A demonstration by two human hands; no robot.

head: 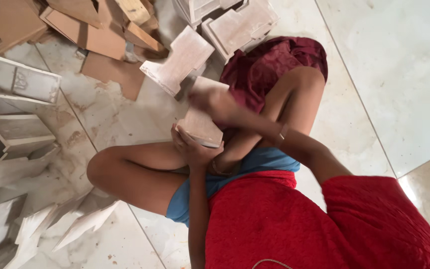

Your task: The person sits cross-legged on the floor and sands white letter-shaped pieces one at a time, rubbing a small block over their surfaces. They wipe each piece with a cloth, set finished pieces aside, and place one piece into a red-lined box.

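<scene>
The left hand (193,148) grips the near end of a pale board (201,119) from below, over the crossed legs. Just beyond, the blurred right hand (214,102) lies on the board's top; I cannot tell its grip. Farther off, more boards (177,60) lie on the floor (384,74).

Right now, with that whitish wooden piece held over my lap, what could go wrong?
1. The left hand props the whitish wooden piece by its lower edge only; the right hand, blurred, rubs across its top, so the piece might slip onto the bare legs.
2. The similar cut pieces lean loosely stacked just beyond the knees and could topple toward the lap.
3. Dust and chips on the tiled floor may make it slippery.
</scene>
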